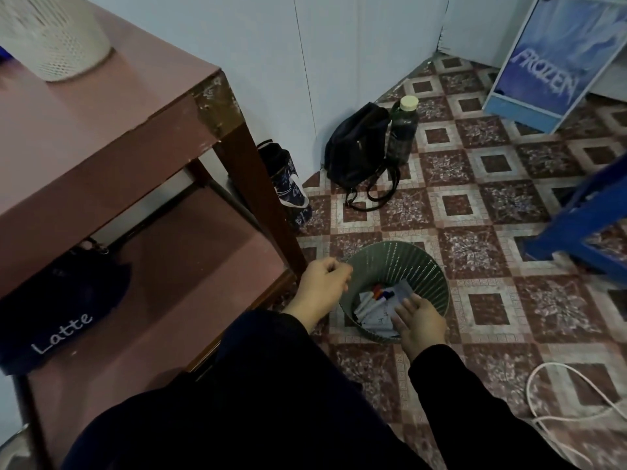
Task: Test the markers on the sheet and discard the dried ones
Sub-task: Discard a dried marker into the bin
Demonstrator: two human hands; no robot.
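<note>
White basket [54, 35] on surface [135, 96], upper left. Left hand [322, 286] mid-frame, fingers curled, nothing visible in it, beside green bin [424, 262]. Markers [373, 301] inside bin, long axes lower-left to upper-right, coloured caps upper-right. Right hand [420, 320] fingers straight, over bin's near rim.

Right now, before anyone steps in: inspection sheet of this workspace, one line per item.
Surface: patterned tiled floor; table at left, corner worn.
Job's things: markers and paper sheet lie in the green bin on the floor.
Clutter: white basket on the table; dark bag on its lower shelf; patterned bag by the table leg; backpack and bottle by the wall.
Hands: left hand with fingers curled, beside the bin's left rim, contents hidden; right hand with fingers straight, over the bin's near side.
Cables: white cable loose on the floor, lower right.
Surroundings: blue cabinet; blue frame at right.
</note>
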